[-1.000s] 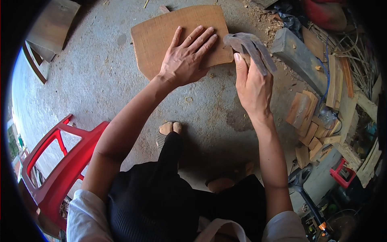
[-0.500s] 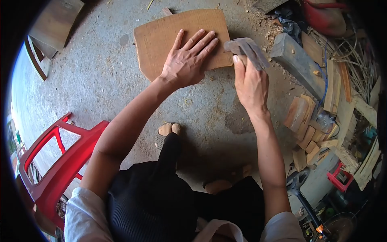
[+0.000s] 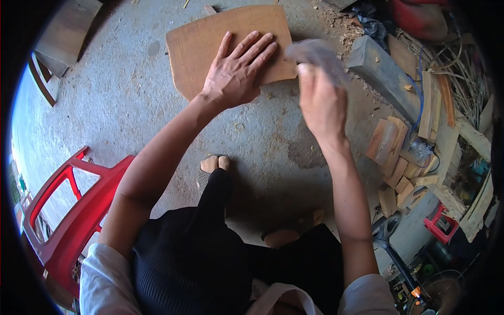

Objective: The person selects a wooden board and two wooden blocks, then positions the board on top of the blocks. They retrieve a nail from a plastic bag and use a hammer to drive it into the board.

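Observation:
A curved-edged brown wooden board (image 3: 194, 47) lies on the concrete floor at the top middle. My left hand (image 3: 233, 73) rests flat on its face with the fingers spread. To the right of the board, my right hand (image 3: 323, 100) is wrapped round a greyish sheet-like piece (image 3: 317, 55), which is smeared by motion. That piece is at the board's right edge; whether they touch I cannot tell.
A red plastic chair (image 3: 79, 220) stands at the lower left. Wood offcuts (image 3: 391, 147) and a grey block (image 3: 386, 76) lie on the right. Curved boards (image 3: 68, 31) are at the upper left, and a small red stool (image 3: 441, 224) is at the lower right.
The view has shifted slightly, moving the board and floor objects a little left and up. The greyish piece in my right hand is more blurred; my left hand stays on the board.

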Motion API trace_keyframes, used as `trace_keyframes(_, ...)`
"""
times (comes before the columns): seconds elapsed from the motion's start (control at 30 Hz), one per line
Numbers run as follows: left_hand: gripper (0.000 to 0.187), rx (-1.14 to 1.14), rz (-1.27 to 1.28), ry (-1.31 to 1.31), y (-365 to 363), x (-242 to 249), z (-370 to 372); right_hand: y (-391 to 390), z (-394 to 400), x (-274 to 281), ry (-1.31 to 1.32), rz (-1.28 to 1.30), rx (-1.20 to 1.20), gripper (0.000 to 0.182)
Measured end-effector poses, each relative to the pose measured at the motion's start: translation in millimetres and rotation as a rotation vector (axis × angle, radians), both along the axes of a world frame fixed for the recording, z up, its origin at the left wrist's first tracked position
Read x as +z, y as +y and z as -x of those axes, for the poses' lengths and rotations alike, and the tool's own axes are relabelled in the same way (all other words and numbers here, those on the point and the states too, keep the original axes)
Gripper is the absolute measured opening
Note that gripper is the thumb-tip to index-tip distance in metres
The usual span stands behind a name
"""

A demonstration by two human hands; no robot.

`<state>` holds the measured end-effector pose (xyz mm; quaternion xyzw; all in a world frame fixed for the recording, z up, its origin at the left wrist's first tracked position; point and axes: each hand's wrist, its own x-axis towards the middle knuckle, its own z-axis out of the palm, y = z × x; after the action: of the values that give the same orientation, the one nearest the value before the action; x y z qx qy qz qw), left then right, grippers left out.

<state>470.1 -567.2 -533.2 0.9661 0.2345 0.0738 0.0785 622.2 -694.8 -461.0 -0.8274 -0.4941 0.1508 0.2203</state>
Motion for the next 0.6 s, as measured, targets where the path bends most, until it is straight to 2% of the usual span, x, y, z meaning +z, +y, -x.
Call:
trace_keyframes(0.03,0.092,0.000,-0.004,0.019,0,1,0,2,-8,-22,-0.258,-0.271,0.121,0.025)
trace_keyframes(0.13,0.091,-0.004,-0.019,-0.003,4,2,0,4,-7,-13,-0.193,-0.209,0.088,0.025)
trace_keyframes(0.2,0.097,0.004,0.009,-0.020,0,-4,1,1,-2,-3,-0.167,-0.393,0.088,0.026)
trace_keyframes(0.3,0.098,-0.006,0.023,-0.027,0,-1,2,-2,4,-11,-0.128,-0.301,0.061,0.025)
trace_keyframes(0.33,0.099,-0.006,0.019,0.007,0,1,1,-1,1,-23,-0.277,-0.284,0.094,0.025)
trace_keyframes(0.37,0.099,-0.015,0.012,0.003,1,3,-1,-1,-1,-19,-0.282,-0.290,0.085,0.025)
trace_keyframes(0.43,0.100,-0.016,0.025,-0.015,1,0,1,0,-3,-13,-0.215,-0.314,0.060,0.025)
trace_keyframes(0.47,0.100,-0.014,0.019,-0.030,1,-1,2,-3,-1,-4,-0.094,-0.196,0.011,0.025)
trace_keyframes(0.5,0.099,0.002,-0.005,-0.026,0,-4,2,-7,1,-6,-0.087,-0.181,0.011,0.025)
trace_keyframes(0.57,0.098,0.004,0.006,0.003,-1,-1,1,-6,0,-5,-0.129,-0.361,0.040,0.025)
trace_keyframes(0.6,0.098,0.001,-0.001,-0.005,-1,0,1,-3,0,-8,-0.203,-0.368,0.083,0.024)
